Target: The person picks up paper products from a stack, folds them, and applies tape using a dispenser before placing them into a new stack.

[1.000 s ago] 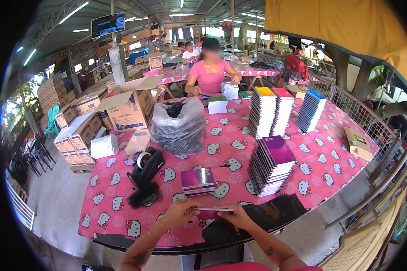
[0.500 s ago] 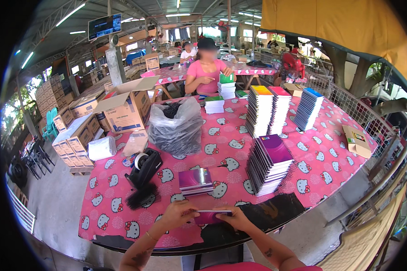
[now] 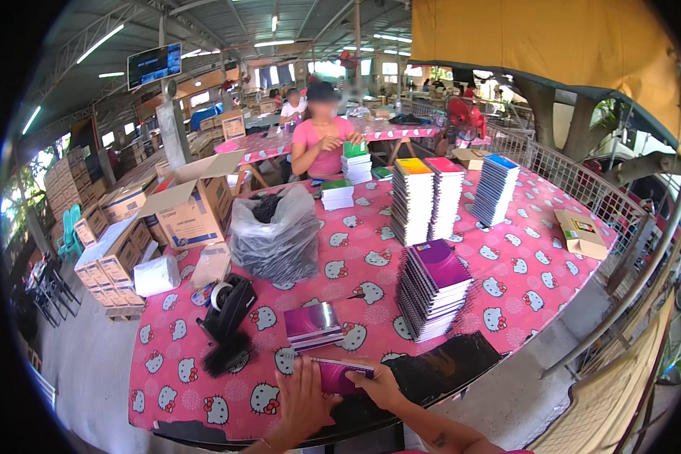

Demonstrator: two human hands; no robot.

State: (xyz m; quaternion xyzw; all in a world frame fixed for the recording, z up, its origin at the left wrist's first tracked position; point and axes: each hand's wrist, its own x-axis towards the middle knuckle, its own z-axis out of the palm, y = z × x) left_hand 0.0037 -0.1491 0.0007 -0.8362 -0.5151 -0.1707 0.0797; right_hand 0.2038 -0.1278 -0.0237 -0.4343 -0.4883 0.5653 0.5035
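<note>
Both of my hands hold one purple spiral notebook [image 3: 339, 374] at the near edge of the pink patterned table [image 3: 507, 280]. My left hand [image 3: 304, 401] grips its left side and my right hand [image 3: 379, 387] its right end. Just beyond it lies a small pile of purple notebooks [image 3: 312, 324]. A taller leaning stack of purple notebooks [image 3: 433, 287] stands to the right. A black sheet [image 3: 439, 368] lies under my right hand.
A black tape dispenser [image 3: 228, 305] and a clear bag of black bits [image 3: 275, 237] sit left of centre. Tall notebook stacks [image 3: 427, 197], [image 3: 494, 189] stand farther back. A person in pink [image 3: 323, 140] works at the far side. Cardboard boxes [image 3: 189, 204] crowd the left.
My hands stay at the table's near edge with the notebook, barely shifting. The person across the table now handles a green notebook on a small stack.
</note>
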